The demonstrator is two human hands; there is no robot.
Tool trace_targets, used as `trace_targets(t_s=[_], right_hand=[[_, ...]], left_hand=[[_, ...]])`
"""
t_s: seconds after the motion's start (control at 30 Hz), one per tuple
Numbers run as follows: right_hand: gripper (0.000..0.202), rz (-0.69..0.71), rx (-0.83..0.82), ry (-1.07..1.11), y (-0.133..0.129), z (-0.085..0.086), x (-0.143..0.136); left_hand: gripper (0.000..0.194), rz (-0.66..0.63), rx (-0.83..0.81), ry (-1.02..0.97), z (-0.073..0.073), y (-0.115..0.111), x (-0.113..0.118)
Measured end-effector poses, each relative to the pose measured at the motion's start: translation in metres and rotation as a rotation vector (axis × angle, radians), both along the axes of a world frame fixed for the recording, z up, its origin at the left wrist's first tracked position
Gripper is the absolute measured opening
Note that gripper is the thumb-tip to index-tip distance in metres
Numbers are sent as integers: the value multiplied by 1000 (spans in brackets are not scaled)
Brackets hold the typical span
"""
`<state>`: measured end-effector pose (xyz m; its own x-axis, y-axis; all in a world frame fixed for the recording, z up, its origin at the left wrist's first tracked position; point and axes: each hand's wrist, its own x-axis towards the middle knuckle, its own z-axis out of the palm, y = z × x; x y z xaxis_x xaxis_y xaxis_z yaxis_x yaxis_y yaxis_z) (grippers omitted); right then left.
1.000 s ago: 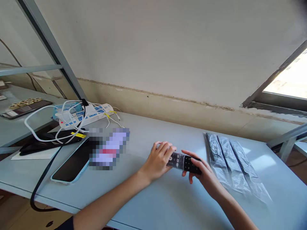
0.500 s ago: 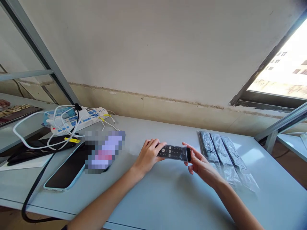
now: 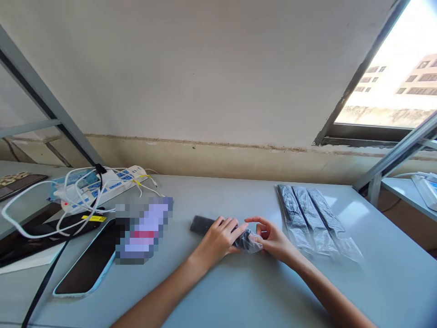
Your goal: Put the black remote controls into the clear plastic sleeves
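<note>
A dark remote control (image 3: 201, 225) lies at the middle of the desk, its left end bare of my fingers and its buttons not visible. Over its middle rests my left hand (image 3: 221, 237), fingers wrapped round it. Crumpled clear plastic (image 3: 251, 242) bunches at the remote's right end. My right hand (image 3: 271, 239) pinches that plastic between thumb and fingers. To the right, several dark items in clear plastic sleeves (image 3: 309, 214) lie side by side, apart from my hands.
A white power strip (image 3: 119, 182) with tangled white cables sits at the back left. Nearer are a black phone (image 3: 88, 262) with a light blue edge and a pixelated phone (image 3: 146, 232). Metal posts rise at both sides; a window is at the right.
The remote has shifted left and its button face no longer shows. My left hand is now over its middle, and my right hand has gone from its end to the bunched plastic. The view has tilted.
</note>
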<state>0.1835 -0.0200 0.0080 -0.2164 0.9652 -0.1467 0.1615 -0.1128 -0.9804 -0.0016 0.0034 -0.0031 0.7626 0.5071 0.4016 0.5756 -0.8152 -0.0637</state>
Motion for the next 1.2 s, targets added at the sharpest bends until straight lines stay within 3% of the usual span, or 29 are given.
trace_targets(t_s=[0.13,0.33,0.43,0.57,0.7,0.83,0.93,1.07,1.2], right_hand=[[48,-19,52,-21,-1,0,-3],[49,-49,163,-99,7,27,24],[46,-228,263,-223,14,34,47],[34,-514,425,-476,21,30,68],[24,-651,468,-619,22,26,79],[19,-753,455,-787,24,26,93],[21,-806,416,-885,26,26,106],[28,-835,320,-998,27,28,119],[41,-858,156,-1083,25,24,126]], left_hand=[[58,-14,-8,-38,0,-2,2],[54,-30,-21,2,0,4,9],[47,-72,73,85,1,9,13],[49,-121,157,134,8,13,21],[44,-115,178,125,13,20,40],[26,-88,160,140,9,34,68],[20,-136,158,185,6,42,87],[9,-270,218,153,4,50,105],[16,-446,236,69,1,56,114]])
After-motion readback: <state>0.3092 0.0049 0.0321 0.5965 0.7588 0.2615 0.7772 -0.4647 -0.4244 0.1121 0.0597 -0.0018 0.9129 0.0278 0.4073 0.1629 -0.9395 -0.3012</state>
